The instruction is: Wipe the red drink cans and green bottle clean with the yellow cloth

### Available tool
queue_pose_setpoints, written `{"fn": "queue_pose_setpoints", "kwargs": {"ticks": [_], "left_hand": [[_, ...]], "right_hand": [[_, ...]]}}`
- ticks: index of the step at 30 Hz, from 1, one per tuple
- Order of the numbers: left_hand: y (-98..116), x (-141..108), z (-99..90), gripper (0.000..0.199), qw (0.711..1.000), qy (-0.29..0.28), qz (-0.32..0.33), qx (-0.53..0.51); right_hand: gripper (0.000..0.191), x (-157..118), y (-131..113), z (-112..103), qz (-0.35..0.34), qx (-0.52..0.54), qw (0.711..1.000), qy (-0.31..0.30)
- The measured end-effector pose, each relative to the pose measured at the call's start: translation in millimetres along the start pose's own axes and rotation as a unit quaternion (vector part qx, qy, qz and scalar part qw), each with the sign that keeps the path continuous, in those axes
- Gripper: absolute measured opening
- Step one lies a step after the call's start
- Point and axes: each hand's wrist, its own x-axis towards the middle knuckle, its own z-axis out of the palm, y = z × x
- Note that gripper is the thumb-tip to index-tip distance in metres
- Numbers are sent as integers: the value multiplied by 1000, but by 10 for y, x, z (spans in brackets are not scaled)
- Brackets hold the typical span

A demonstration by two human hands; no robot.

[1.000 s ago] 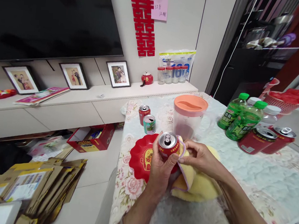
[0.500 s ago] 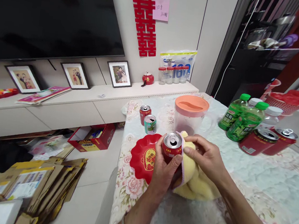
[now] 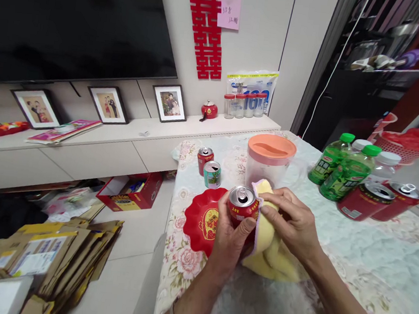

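A red can point(image 3: 243, 205) with an opened silver top is upright over the near part of the table, and my left hand point(image 3: 229, 239) is wrapped round it. My right hand point(image 3: 294, 223) pinches a yellow cloth point(image 3: 270, 243) with a purple edge, at the right side of the can. The cloth hangs down below my fingers. Just left of the can lies a red scalloped plate point(image 3: 197, 220), partly hidden by my left hand. Behind it stand a green can point(image 3: 212, 175) and another red can point(image 3: 204, 160).
A clear pitcher point(image 3: 263, 172) with an orange lid stands behind my hands. At the right are green-capped bottles point(image 3: 347, 176) and two larger red cans point(image 3: 365, 201). The flowered tablecloth point(image 3: 180, 289) ends at the left, above flattened cardboard point(image 3: 67, 257).
My right hand and the pinched cloth edge have moved slightly right, away from the can. The view has shifted a little, and my left hand still holds the can.
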Motion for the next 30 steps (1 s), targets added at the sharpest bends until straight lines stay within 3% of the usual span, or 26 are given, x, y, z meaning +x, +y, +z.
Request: {"fn": "queue_pose_setpoints", "kwargs": {"ticks": [5, 9, 13, 16, 20, 25, 30], "left_hand": [[32, -13, 13, 72, 999, 3, 0, 36], [23, 2, 3, 75, 1000, 3, -23, 12], [10, 1, 0, 77, 1000, -4, -23, -7], [6, -8, 12, 73, 999, -22, -22, -27], [-7, -5, 22, 71, 998, -15, -6, -65], [-39, 21, 6, 64, 997, 28, 34, -68], [-36, 23, -4, 73, 999, 45, 1, -7]], "right_hand": [[21, -14, -45, 32, -5, -14, 1000, 15], [18, -36, -122, 66, -27, -1, 1000, -11], [10, -38, -17, 65, 83, 61, 995, -13], [16, -36, 88, 66, 154, 74, 985, -10], [26, -37, 158, 88, 216, 77, 972, -57], [30, -33, 193, 130, 255, 64, 959, -106], [24, -38, 96, 107, 258, 66, 959, -94]]}}
